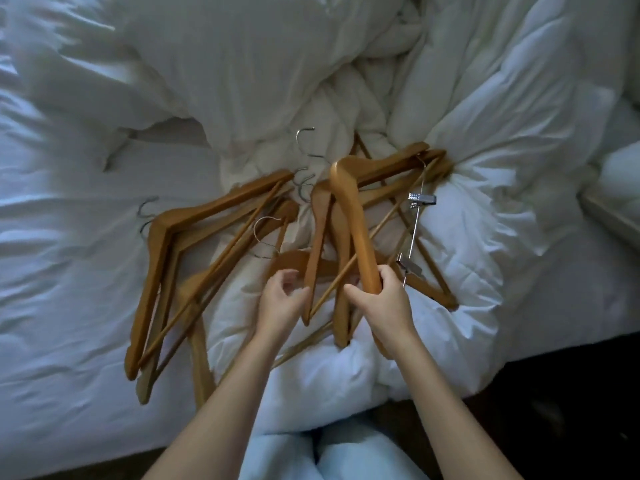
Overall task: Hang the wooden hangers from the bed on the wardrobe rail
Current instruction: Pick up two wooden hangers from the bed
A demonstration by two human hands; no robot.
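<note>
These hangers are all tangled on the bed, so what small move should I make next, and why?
Probably lift the thick wooden hanger slowly, since your right hand grips its lower end, while the left hand steadies the neighbouring hanger. The thick one lies atop crossed hangers, and the clip hanger runs close beside it, so a quick pull may snag.

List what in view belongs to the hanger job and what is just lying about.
For the job:
- pile of wooden hangers
- raised hanger, gripped by the right hand
- left hand, beside it

Lying about:
- crumpled duvet
- white sheet
</note>
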